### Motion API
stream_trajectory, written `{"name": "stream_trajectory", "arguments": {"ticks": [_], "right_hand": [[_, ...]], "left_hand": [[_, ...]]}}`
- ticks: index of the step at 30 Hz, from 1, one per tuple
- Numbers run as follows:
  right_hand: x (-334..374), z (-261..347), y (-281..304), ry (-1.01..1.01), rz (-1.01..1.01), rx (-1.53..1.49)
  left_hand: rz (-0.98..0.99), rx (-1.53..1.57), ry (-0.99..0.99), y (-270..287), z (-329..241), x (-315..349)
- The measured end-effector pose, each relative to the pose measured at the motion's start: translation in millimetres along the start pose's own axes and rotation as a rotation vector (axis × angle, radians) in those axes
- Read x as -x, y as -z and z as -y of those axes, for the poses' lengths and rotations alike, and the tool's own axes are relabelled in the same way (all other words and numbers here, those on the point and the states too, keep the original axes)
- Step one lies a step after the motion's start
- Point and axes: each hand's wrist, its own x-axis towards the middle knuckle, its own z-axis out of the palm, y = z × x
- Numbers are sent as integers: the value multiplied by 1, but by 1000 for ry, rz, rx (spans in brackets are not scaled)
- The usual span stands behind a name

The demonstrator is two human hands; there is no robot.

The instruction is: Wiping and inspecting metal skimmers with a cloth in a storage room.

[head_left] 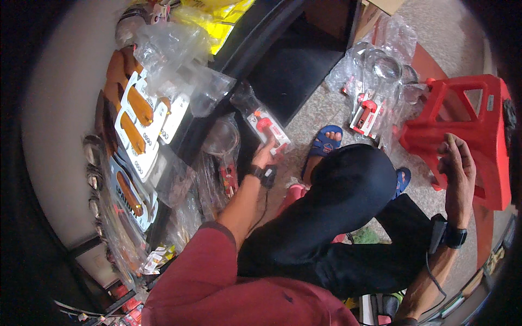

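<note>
My left hand (265,154) is closed on a red-handled kitchen utensil (266,126) in clear packaging with a white and red card; its far end is hard to make out in the plastic. Below it, a round-headed strainer (222,136) with a red handle stands in clear plastic by the black shelf. My right hand (458,168) is raised in front of a red plastic stool (462,117), its fingers loosely bent and apart with nothing visible in them. More bagged red-handled utensils (367,114) with round metal heads lie on the floor ahead.
Orange-handled tools on white cards (136,130) hang or lean in a stack at the left. Clear plastic bags (174,60) and a yellow bag (220,19) lie above them. A black shelf unit (293,65) stands ahead. My foot in a blue sandal (326,142) rests on the speckled floor.
</note>
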Motion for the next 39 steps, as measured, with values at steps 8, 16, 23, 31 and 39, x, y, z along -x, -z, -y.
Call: {"name": "stream_trajectory", "arguments": {"ticks": [8, 16, 23, 31, 39], "right_hand": [[1, -1, -10, 42, 75, 6], [-2, -2, -17, 77, 104, 28], [-25, -14, -38, 66, 227, 7], [-40, -53, -18, -42, 185, 50], [-29, -61, -14, -68, 169, 112]], "left_hand": [[142, -38, -45, 22, -33, 80], [18, -537, -49, 127, -33, 224], [-116, -410, -168, 214, 20, 255], [-387, -717, -22, 271, 23, 191], [-539, -599, 35, 309, 41, 151]]}}
